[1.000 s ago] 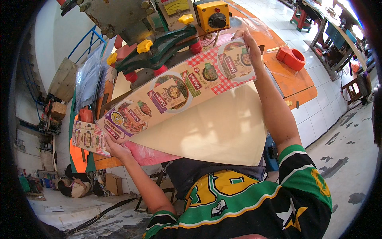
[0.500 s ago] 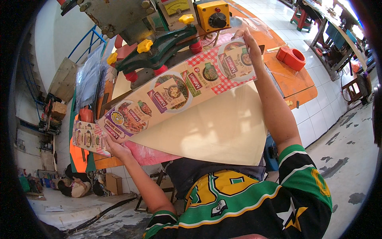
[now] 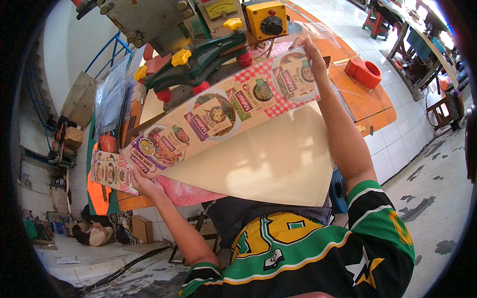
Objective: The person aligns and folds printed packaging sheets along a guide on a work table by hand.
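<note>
I hold a long printed sheet [image 3: 218, 116] with round food pictures and a red checked band stretched in front of me; its plain cream lower part [image 3: 263, 164] hangs toward my lap. My left hand [image 3: 144, 184] grips the sheet's lower left end. My right hand [image 3: 312, 59] grips its upper right end, arm stretched out. Behind the sheet stands a green press machine [image 3: 198, 67] with yellow and red knobs and a yellow control box [image 3: 266, 19].
An orange worktable [image 3: 370, 102] carries a red cup-shaped part [image 3: 365, 72]. A stack of printed sheets [image 3: 107, 171] lies at the left. Clear plastic bags [image 3: 109, 99] hang left. Tiled floor [image 3: 397, 149], stools and benches are at the right. Boxes and clutter sit lower left.
</note>
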